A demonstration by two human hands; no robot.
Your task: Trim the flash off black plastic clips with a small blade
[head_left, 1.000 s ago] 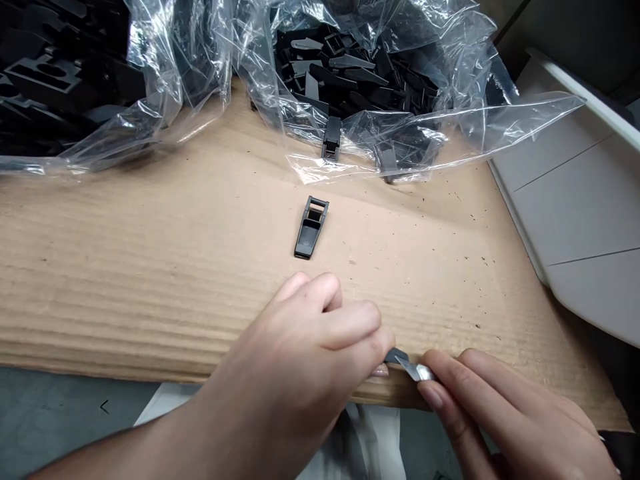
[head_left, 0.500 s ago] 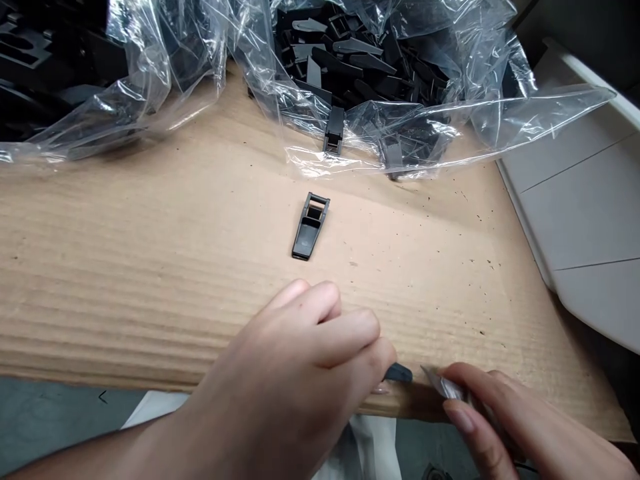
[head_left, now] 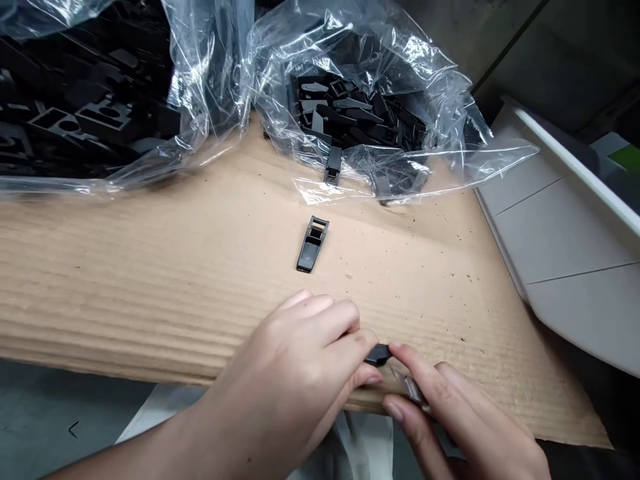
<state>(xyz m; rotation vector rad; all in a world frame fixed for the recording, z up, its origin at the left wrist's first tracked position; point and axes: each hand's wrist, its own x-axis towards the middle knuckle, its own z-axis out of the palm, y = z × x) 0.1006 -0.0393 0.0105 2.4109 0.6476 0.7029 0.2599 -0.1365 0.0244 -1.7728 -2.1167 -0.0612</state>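
My left hand (head_left: 295, 363) pinches a small black plastic part (head_left: 379, 355) between its fingertips, at the near edge of the cardboard sheet (head_left: 165, 280). My right hand (head_left: 450, 420) holds a small metal blade (head_left: 411, 390) between thumb and finger, its tip just below the black part. The blade is partly hidden by my fingers. A loose black plastic clip (head_left: 312, 244) lies on the cardboard beyond my hands, with a rectangular loop at its far end.
A clear plastic bag (head_left: 360, 80) of black plastic clips sits at the far edge of the cardboard, and one clip (head_left: 333, 165) lies against its film. A second bag of larger black parts (head_left: 85, 113) is at the far left. A grey-white panel (head_left: 565, 247) is on the right.
My right hand has moved left, bringing the blade back to the black part. The view has shifted, showing more of both bags.
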